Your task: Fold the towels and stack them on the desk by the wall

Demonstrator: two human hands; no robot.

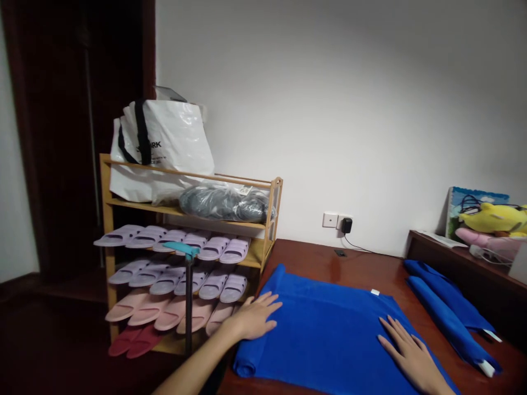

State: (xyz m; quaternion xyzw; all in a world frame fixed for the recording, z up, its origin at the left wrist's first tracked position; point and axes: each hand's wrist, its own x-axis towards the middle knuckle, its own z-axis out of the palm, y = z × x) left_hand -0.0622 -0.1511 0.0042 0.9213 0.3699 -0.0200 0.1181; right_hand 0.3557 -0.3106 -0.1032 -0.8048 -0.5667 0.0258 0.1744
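A blue cloth (329,329), towel-like, lies spread on the brown table, its left edge curled into a roll and a small white tag at its far edge. My left hand (257,317) rests on the rolled left edge with fingers stretched out. On the right part of the cloth my right hand (405,348) lies flat, fingers slightly spread. Neither hand grips anything. Farther right are two rolled blue cloths (450,318), side by side, with white ends showing.
Left of the table (304,255) stands a wooden rack (269,241) of slippers (197,280), bearing a white bag (173,137) on top. A dark pole with a teal top (188,296) stands before it. A plugged-in black adapter (347,225) and a yellow plush toy (494,216) sit behind.
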